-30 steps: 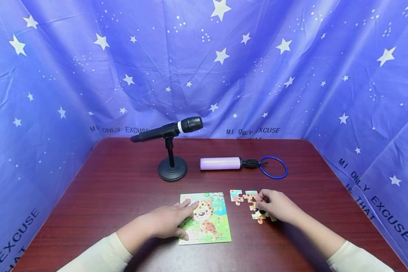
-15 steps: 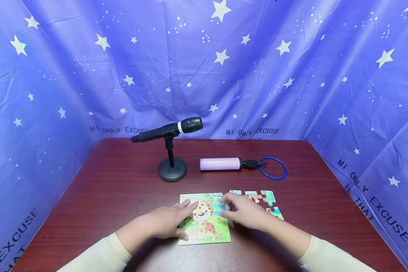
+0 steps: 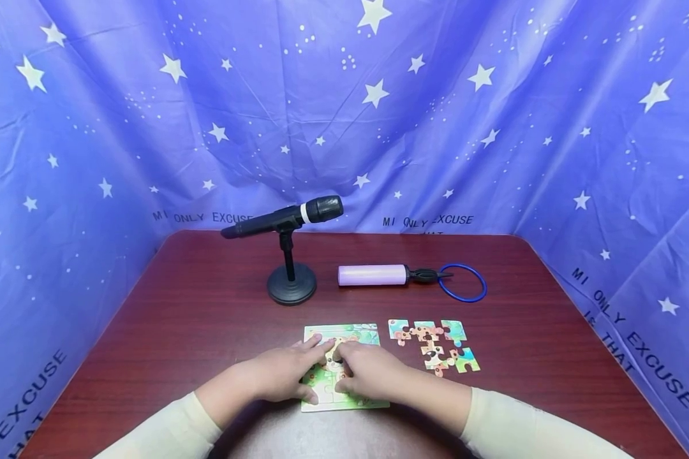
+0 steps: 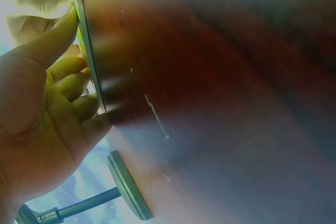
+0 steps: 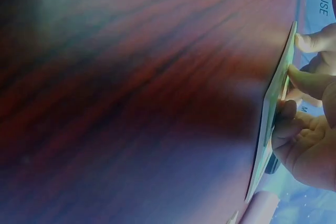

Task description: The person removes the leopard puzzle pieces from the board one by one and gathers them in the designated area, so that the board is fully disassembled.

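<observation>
A square jigsaw board (image 3: 312, 407) with a spotted leopard on green lies flat on the table. My left hand (image 3: 272, 376) rests on its left side, fingers spread over the picture and thumb at the lower left. My right hand (image 3: 373, 370) is over the middle of the board, thumb and curled fingers pinching a puzzle piece that they mostly hide. In the right wrist view its fingertips (image 5: 286, 111) are right at the board's face. Several loose puzzle pieces (image 3: 467, 361), with leopard spots, blue and green, lie to the right of the board.
Behind the board a black microphone (image 3: 275, 221) sits on a stand with a round base (image 3: 291, 287). A lilac hand pump (image 3: 373, 275) lies to its right, its black nozzle over a blue ring (image 3: 462, 301). A starry blue curtain (image 3: 287, 95) surrounds the dark red table (image 3: 178, 306).
My right hand has moved left from the loose pieces, across the board's right edge, to its middle. The loose pieces it covered show again. My left hand has stayed put.
</observation>
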A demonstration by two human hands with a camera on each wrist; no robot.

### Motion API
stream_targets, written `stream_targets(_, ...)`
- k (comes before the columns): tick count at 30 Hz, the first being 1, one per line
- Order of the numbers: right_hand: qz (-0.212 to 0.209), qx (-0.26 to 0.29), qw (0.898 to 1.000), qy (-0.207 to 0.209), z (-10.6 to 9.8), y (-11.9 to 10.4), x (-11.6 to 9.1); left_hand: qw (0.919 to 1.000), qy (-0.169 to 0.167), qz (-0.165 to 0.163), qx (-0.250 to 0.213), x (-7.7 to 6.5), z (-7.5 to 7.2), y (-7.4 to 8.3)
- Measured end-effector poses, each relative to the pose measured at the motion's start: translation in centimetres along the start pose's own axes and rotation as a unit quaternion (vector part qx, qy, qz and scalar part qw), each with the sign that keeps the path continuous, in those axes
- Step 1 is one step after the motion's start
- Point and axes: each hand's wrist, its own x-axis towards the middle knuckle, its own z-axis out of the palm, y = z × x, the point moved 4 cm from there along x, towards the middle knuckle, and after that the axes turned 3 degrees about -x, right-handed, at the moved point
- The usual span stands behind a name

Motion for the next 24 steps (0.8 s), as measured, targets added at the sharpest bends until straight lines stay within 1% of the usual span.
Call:
stream_targets(3, 0.011, 0.0, 1.0, -0.002, 0.1, 0.0, 0.2, 0.9998, 0.017, -0.006, 0.0, 0.1, -0.1, -0.1)
stream_targets(6, 0.014, 0.001, 1.0, -0.007, 0.1, 0.0, 0.2, 0.9991, 0.032, -0.026, 0.005, 0.2, -0.2, -0.2)
stream_targets(8, 0.012, 0.002, 1.0, -0.009, 0.1, 0.0, 0.2, 0.9983, 0.037, -0.044, 0.012, 0.3, -0.3, -0.4)
stream_targets(11, 0.009, 0.005, 1.0, -0.009, 0.0, 0.0, 0.3, 0.9976, 0.035, -0.056, 0.019, 0.3, -0.3, -0.5)
stream_targets(13, 0.008, 0.008, 1.0, -0.008, -0.1, 0.0, 0.3, 0.9976, 0.032, -0.059, 0.018, 0.3, -0.2, -0.5)
stream_targets(16, 0.009, 0.012, 1.0, 0.004, -0.1, 0.0, 0.5, 0.9976, 0.026, -0.062, 0.016, 0.3, -0.1, -0.6)
stream_targets(21, 0.016, 0.023, 0.999, 0.026, -0.2, 0.1, 1.0, 0.9977, 0.027, -0.058, 0.019, 0.2, -0.1, -0.6)
stream_targets(24, 0.021, 0.047, 0.998, 0.024, -0.3, 0.2, 1.2, 0.9977, 0.029, -0.057, 0.02, 0.1, -0.2, -0.6)
